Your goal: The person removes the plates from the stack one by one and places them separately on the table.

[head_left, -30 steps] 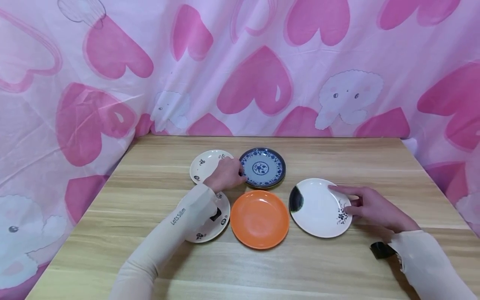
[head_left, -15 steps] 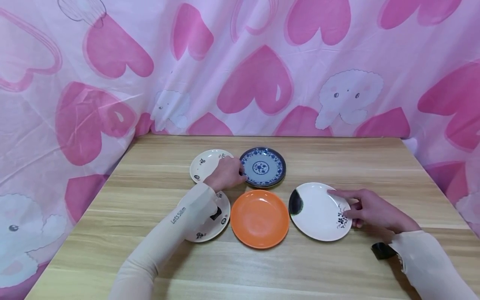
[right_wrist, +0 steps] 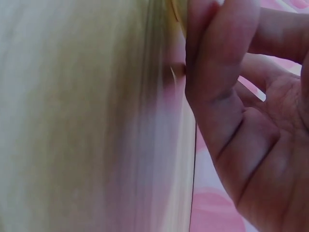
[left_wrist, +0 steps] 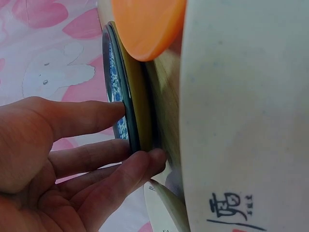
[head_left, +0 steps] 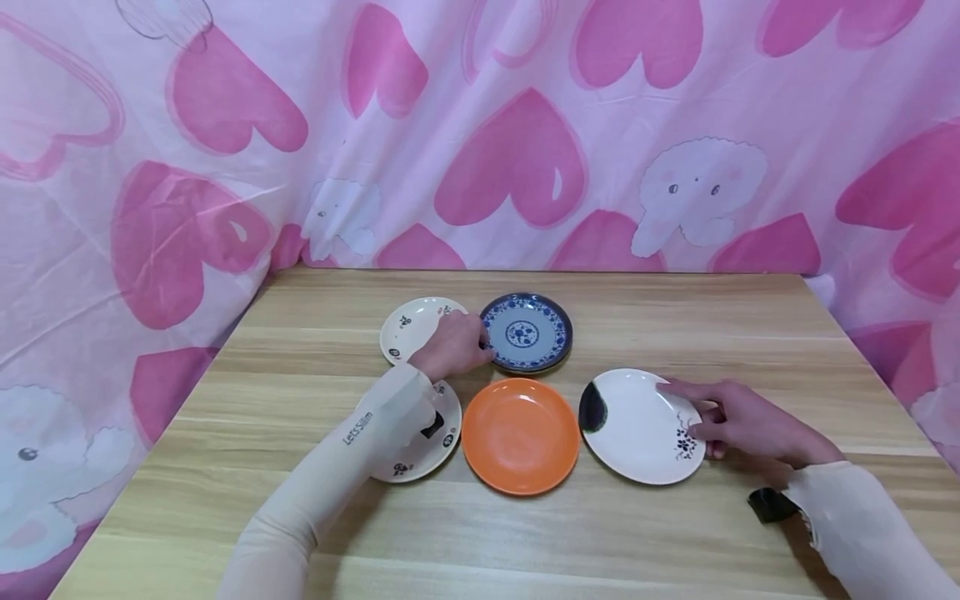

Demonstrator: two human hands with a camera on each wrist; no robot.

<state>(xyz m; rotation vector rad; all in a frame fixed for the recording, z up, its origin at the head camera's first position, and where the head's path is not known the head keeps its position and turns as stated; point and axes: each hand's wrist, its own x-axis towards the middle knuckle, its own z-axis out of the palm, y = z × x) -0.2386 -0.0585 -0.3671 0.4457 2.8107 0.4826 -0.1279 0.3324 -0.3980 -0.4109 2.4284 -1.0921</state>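
Observation:
In the head view my left hand [head_left: 452, 346] is at the left rim of a blue-and-white patterned plate [head_left: 525, 332]. Seen from the left wrist, its thumb and fingers meet the edge of this plate [left_wrist: 118, 82], which shows a dark rim and ochre underside. My right hand [head_left: 757, 421] holds a white plate [head_left: 637, 429] by its right rim, thumb over the small black flower print. A black patch marks this plate's left edge. Between the arms lies an orange plate [head_left: 521, 437], close beside the white one. The right wrist view is blurred; only the hand [right_wrist: 231, 111] shows clearly there.
Two cream plates with small black prints lie left: a rear plate [head_left: 405, 327] partly behind the hand, and a front plate [head_left: 420, 454] under the left sleeve [head_left: 360, 446]. The wooden tabletop [head_left: 517, 550] ends at a pink heart-patterned cloth [head_left: 510, 158].
The white plate in my right hand has shifted slightly toward me, its near edge ending lower in view. My left hand and the other plates have stayed in place.

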